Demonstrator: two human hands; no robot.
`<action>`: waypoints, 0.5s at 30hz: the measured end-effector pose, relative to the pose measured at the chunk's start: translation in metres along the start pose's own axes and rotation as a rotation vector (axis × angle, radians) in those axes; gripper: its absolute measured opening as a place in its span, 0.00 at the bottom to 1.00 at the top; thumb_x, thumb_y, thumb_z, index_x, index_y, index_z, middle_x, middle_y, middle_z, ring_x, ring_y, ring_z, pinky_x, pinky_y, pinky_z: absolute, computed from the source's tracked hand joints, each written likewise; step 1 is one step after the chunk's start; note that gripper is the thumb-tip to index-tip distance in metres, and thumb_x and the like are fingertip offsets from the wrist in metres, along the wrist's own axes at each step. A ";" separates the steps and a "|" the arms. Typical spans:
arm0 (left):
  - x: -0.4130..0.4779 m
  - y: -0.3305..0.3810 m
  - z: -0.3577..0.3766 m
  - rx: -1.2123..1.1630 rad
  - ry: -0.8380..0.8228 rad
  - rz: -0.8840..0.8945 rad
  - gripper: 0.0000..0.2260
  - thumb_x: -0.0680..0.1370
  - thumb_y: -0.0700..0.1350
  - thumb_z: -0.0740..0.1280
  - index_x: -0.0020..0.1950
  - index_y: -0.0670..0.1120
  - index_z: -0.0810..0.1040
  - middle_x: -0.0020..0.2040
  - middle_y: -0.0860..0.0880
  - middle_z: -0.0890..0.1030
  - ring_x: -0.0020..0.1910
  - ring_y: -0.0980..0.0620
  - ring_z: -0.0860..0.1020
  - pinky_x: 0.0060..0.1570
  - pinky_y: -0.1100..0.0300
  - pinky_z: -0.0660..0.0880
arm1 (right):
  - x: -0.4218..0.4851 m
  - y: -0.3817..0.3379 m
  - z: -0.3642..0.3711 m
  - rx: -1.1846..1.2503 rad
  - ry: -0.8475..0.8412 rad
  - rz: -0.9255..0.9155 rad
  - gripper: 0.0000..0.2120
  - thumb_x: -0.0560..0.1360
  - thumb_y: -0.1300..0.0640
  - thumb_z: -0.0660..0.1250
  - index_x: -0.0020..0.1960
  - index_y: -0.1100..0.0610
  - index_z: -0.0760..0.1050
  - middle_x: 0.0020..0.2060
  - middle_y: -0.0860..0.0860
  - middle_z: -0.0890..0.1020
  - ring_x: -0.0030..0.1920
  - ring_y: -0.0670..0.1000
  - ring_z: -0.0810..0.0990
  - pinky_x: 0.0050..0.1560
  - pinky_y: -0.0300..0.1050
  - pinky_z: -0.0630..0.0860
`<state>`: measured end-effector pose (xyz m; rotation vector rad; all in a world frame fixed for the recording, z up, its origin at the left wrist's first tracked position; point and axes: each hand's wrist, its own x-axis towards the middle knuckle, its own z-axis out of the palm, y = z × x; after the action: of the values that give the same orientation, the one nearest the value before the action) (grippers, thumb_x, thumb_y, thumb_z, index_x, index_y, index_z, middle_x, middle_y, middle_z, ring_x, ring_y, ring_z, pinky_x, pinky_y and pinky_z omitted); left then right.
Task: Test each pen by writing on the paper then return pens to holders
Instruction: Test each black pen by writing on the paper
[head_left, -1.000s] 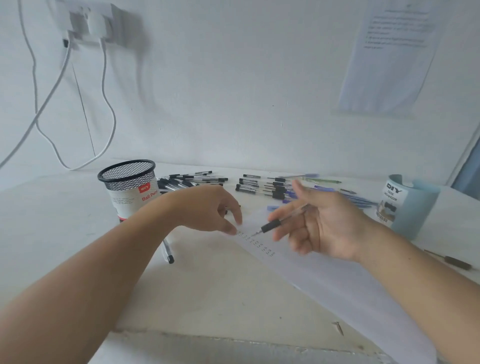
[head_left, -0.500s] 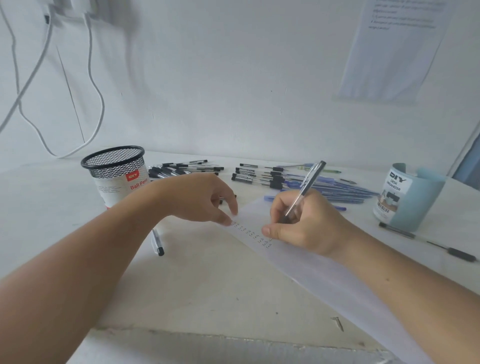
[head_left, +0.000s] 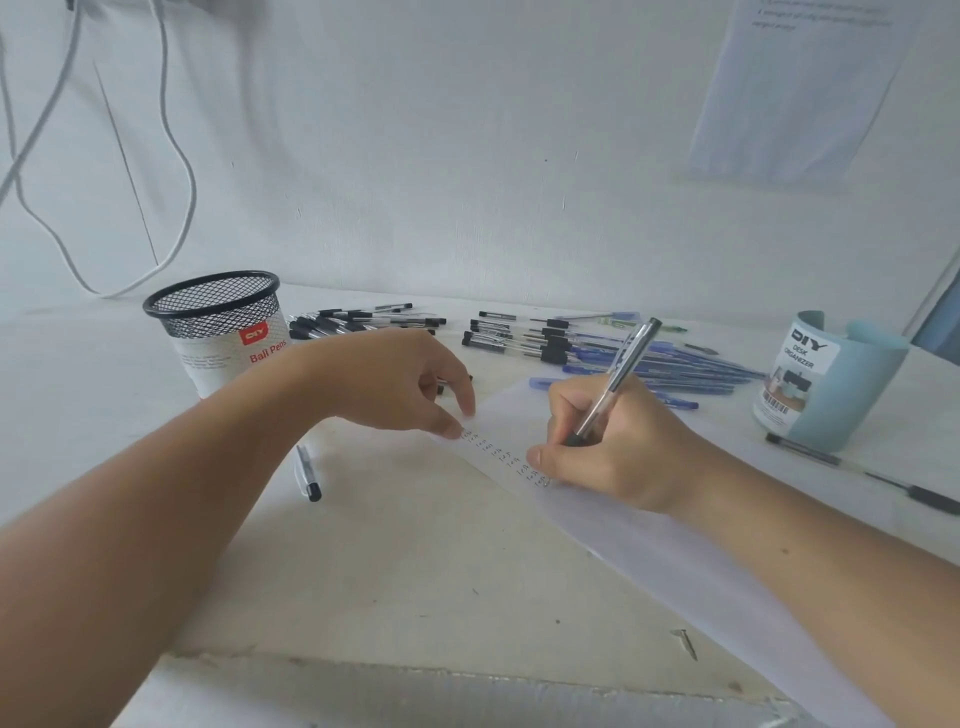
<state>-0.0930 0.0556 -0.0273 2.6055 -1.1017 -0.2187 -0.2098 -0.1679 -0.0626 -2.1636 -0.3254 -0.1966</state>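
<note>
The pen (head_left: 618, 382) was pinched upright in the right hand (head_left: 613, 447), tip on the paper (head_left: 675, 545), whose far corner was pressed down by the left hand (head_left: 395, 384), its fingers loosely curled.

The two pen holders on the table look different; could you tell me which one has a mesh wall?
The black holder left of the left hand, labelled "Ball Pens". The light blue organizer at right has solid walls.

White cables (head_left: 176, 156) hang in loops down the wall (head_left: 441, 156), well up and left of where the pen is gripped. A printed sheet (head_left: 795, 93) is stuck to that wall, high to the grip's right. A small screw (head_left: 687, 642) lies on the white tabletop (head_left: 415, 561), nearer the viewer than the grip.
</note>
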 end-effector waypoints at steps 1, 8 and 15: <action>0.000 0.000 0.000 0.000 0.000 -0.001 0.06 0.76 0.57 0.75 0.52 0.66 0.83 0.29 0.65 0.74 0.29 0.63 0.73 0.37 0.62 0.67 | 0.000 0.000 0.000 -0.014 -0.002 0.000 0.16 0.68 0.57 0.75 0.32 0.61 0.68 0.29 0.65 0.71 0.29 0.52 0.66 0.33 0.48 0.63; 0.000 0.000 0.000 -0.014 0.005 0.006 0.06 0.76 0.56 0.75 0.52 0.65 0.83 0.29 0.65 0.74 0.29 0.63 0.72 0.38 0.62 0.67 | -0.001 -0.001 -0.001 -0.042 -0.005 -0.023 0.16 0.69 0.60 0.74 0.32 0.58 0.68 0.30 0.63 0.71 0.29 0.52 0.67 0.34 0.48 0.64; -0.001 0.001 -0.001 -0.020 0.004 0.012 0.06 0.76 0.56 0.75 0.52 0.65 0.83 0.29 0.63 0.74 0.28 0.62 0.71 0.38 0.61 0.67 | 0.000 0.001 -0.002 -0.029 0.006 -0.008 0.18 0.72 0.66 0.74 0.32 0.59 0.67 0.27 0.53 0.69 0.29 0.51 0.66 0.33 0.45 0.63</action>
<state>-0.0940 0.0562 -0.0266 2.5803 -1.1078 -0.2210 -0.2099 -0.1701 -0.0629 -2.1906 -0.3293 -0.2133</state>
